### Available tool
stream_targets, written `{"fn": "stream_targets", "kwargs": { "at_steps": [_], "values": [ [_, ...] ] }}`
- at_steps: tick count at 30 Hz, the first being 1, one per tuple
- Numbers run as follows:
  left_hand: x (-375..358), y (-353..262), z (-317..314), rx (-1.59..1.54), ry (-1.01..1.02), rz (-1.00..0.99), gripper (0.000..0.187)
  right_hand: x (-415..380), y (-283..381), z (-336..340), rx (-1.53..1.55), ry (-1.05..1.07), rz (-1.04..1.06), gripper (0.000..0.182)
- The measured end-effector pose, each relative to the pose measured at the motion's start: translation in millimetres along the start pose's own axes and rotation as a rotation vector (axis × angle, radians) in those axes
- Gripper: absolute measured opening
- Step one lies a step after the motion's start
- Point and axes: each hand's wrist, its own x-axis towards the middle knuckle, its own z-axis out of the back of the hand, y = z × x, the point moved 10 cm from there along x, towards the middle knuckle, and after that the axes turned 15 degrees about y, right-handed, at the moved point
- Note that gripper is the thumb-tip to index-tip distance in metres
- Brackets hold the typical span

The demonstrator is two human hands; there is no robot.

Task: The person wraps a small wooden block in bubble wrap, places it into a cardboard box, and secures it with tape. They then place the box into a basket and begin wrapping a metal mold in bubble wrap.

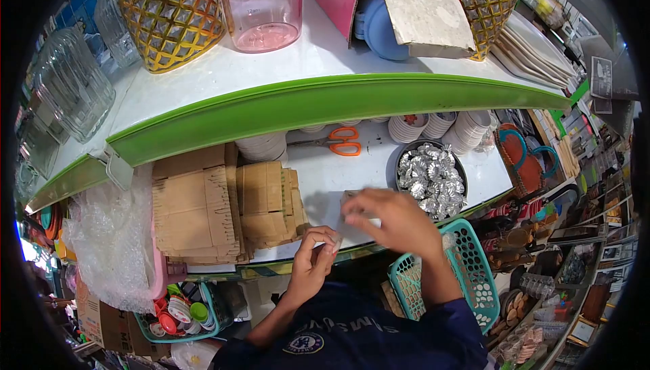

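At the left end of the lower white shelf (325, 172), crumpled bubble wrap (112, 241) hangs in front of the green-edged upper shelf's bracket. Next, along the front edge, lie a larger stack of folded cardboard (191, 214) and, touching its right side, a smaller cardboard stack (261, 197). White bowls (263, 147) stand behind the latter. Scissors (344, 141) with orange handles lie near the back edge, handles to the right.

The left hand (313, 262) is at the front edge, right of the cardboard; its grip is closed, thumb and forefinger together on a small pale piece (336, 241), too indistinct to identify. The right hand (396, 221), blurred, reaches over the front edge just right of it, fingers curved leftward; whether its grip holds anything cannot be told.

Beyond the right hand, toward the shelf's right end, a dark round bowl (465, 184) holds a heap of fluted metal moulds (431, 175). Stacked white cups (470, 129) stand behind it. Below the front edge at right is a perforated turquoise basket (493, 292).
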Motion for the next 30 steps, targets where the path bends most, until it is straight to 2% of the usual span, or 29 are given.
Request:
{"fn": "stream_targets", "kwargs": {
  "at_steps": [3, 5, 9, 11, 15, 18, 20, 30],
  "values": [
    [-1.0, -1.2, -0.1, -0.016, 0.02, 0.014, 0.004, 30.2, -38.0, 27.1, -0.064, -0.046, -0.146, 0.019],
    [-1.4, -2.1, 0.9, -0.008, 0.01, 0.029, 0.004, 57.7, -75.3, 28.5, -0.173, 0.002, -0.2, 0.021],
    [-0.2, -3.2, 0.3, -0.025, 0.006, 0.007, 0.005, 109.1, -133.7, 11.2, -0.349, 0.035, -0.117, 0.02],
    [0.5, -3.8, -0.1, 0.0, 0.005, -0.009, 0.005, 131.9, -157.3, -7.9, -0.485, 0.115, -0.198, 0.022],
    [2.0, -10.7, -0.1, 0.018, -0.002, -0.034, 0.005, 147.7, -173.8, -26.2, -0.559, 0.15, -0.227, 0.023],
    [2.4, -8.6, 3.1, -0.022, -0.021, -0.04, 0.005, 163.0, -187.4, -27.5, -0.632, 0.077, -0.187, 0.023],
    [2.1, -9.5, 4.3, -0.027, -0.022, -0.038, 0.005, 166.9, -187.2, -34.8, -0.727, 0.091, -0.045, 0.024],
    [4.1, -11.1, 2.2, 0.006, -0.009, -0.064, 0.006, 129.5, -145.5, -1.5, -0.735, 0.205, -0.055, 0.03]
  ]
}}
